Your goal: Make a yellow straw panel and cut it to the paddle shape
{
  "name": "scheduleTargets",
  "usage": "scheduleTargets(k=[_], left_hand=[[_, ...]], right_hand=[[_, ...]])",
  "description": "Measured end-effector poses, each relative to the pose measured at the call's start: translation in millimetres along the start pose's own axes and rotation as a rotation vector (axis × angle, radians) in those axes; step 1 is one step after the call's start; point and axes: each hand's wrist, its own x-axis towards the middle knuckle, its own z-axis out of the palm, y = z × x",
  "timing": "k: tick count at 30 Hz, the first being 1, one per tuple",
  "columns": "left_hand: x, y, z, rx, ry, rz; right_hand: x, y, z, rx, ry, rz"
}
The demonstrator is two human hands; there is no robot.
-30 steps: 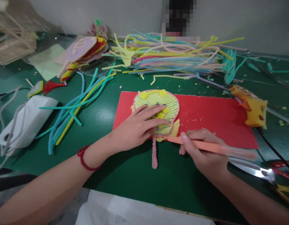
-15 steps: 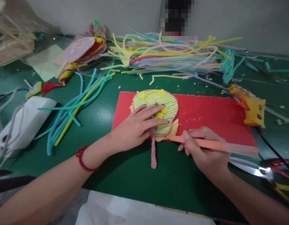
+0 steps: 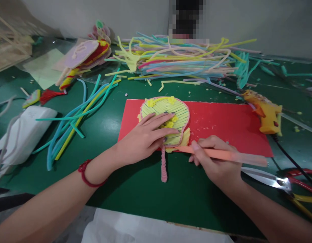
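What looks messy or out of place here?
Small yellow scraps lie strewn over the green table near the glue gun, which lies on its side. Coloured strips at the back lie tangled. Yellow fuzz pokes out beneath the round woven piece the left hand presses, by the right hand's orange stick.

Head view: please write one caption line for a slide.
Left hand presses a yellow fan on a red sheet; right hand holds an orange stick.

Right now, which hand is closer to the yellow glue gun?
Right. The right hand, gripping an orange stick, sits below-left of the glue gun; the left hand lies flat on the yellow fan, farther left.
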Motion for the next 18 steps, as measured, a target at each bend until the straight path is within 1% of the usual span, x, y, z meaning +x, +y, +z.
scheduleTargets(k=[3, 5, 8, 10, 14, 18], left_hand=[[-0.1, 0.0, 0.2, -0.007, 0.003, -0.005], [-0.2, 0.1, 0.0, -0.009, 0.002, -0.004], [0.0, 0.3, -0.4, -0.005, 0.0, 0.007], [0.3, 0.3, -0.9, 0.001, -0.003, 0.014], [0.9, 0.3, -1.7, 0.005, -0.012, 0.011], [0.7, -0.4, -1.7, 0.005, -0.005, 0.004]], right_hand=[[0.4, 1.5, -3.4, 0.015, 0.039, 0.026], [0.5, 1.3, -4.2, 0.037, 0.019, 0.011], [1.3, 0.0, -3.8, -0.008, -0.014, 0.025], [2.4, 0.0, -4.2, -0.016, 0.013, 0.04], [4.4, 2.0, -6.8, 0.08, 0.092, 0.056], [5.4, 3.7, -7.1, 0.067, 0.099, 0.027]])
